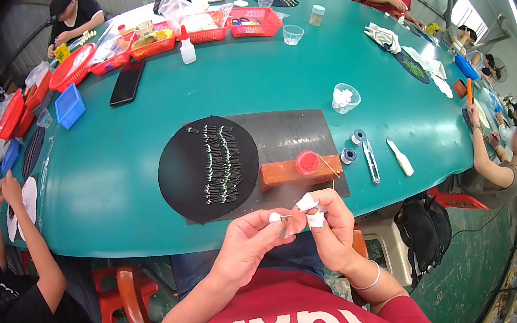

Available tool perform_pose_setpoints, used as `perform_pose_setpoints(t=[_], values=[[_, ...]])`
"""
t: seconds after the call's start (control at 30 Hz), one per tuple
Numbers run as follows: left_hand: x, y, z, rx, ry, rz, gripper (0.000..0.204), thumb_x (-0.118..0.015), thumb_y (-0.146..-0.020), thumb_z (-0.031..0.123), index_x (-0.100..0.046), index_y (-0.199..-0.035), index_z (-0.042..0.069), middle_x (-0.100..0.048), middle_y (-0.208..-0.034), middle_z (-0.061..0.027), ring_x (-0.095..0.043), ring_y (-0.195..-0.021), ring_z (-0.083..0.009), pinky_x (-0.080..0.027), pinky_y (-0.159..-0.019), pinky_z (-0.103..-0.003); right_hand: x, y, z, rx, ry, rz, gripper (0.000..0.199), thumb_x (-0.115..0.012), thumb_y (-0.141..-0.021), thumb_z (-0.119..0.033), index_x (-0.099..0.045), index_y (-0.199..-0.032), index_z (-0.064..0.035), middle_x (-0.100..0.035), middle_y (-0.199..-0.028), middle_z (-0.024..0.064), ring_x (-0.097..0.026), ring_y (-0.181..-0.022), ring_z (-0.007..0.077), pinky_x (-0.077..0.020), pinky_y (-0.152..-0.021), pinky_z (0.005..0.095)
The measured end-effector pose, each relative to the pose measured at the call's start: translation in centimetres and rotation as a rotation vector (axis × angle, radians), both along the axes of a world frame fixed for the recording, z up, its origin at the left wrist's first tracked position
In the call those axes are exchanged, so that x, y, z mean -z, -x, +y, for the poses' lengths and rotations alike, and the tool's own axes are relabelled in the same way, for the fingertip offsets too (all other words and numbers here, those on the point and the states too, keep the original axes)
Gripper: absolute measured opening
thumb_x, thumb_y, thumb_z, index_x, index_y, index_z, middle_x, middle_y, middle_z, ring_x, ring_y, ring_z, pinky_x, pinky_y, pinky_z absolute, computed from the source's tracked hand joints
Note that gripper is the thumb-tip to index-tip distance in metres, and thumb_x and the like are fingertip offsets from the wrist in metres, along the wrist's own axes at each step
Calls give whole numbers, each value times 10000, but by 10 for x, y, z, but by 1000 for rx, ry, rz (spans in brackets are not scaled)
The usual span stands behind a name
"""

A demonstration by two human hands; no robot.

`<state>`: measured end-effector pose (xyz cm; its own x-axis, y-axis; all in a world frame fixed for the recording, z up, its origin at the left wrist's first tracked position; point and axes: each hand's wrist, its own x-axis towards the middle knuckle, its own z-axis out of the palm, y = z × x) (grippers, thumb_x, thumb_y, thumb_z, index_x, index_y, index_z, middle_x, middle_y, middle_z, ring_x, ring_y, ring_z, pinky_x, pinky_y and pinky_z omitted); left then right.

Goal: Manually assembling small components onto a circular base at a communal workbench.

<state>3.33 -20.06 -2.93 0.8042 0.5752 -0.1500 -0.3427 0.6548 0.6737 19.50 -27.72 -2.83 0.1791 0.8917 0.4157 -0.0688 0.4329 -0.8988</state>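
Observation:
My left hand (249, 240) and my right hand (332, 228) meet in front of my chest at the table's near edge, thumbs and fingertips pinched together. White tape wraps several fingertips. A thin, light sliver shows at my left fingertips; what my right fingers hold, if anything, is too small to make out. Beyond my left hand lies a round black pad (176, 171) bearing rows of small dark pieces with pale green bits. Nearest my right hand is a reddish-brown block (273, 176) with a red round tub (307, 162) and a thin stick (328, 164) on it.
Right of the dark mat (293, 128) are two spools (348, 155), snips (371, 162), a white tapered tool (400, 157) and a clear cup (345, 98) with white bits. A phone (127, 83), glue bottle (187, 51) and red baskets (254, 22) stand farther back. Other people sit around the table.

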Motion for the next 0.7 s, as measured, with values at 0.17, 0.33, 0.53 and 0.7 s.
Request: perform_pose_setpoints(t=[0.17,0.33,0.53,0.7], values=[[-2,1,-2,-17,-15,26,235,-602,-979,160,-645,-1142,-4,-679,-1032,-73,-647,-940,-134,-536,-887,-316,-4,1,2,-6,-6,-26,203,-437,-1023,-76,-481,-1194,24,-572,-976,67,-568,-863,116,-479,-810,275],[0,1,0,-10,-15,45,241,-601,-979,159,-639,-1156,0,-679,-1043,-76,-650,-961,-139,-538,-887,-316,-5,1,2,-8,14,17,190,-427,-1025,-66,-482,-1184,22,-572,-930,70,-571,-845,117,-483,-805,274],[0,1,0,4,-19,-4,221,-618,-969,155,-646,-1121,-3,-682,-1049,-87,-654,-973,-145,-544,-879,-314,-7,-1,0,-20,-1,26,205,-431,-1024,-78,-484,-1194,24,-580,-926,63,-562,-810,112,-481,-748,260],[10,4,0,9,-87,81,98,-624,-943,60,-635,-1022,3,-674,-971,-83,-672,-844,-146,-570,-797,-302,-26,-12,0,139,80,-294,152,-551,-921,17,-559,-1073,17,-602,-897,82,-583,-774,151,-487,-692,276]])
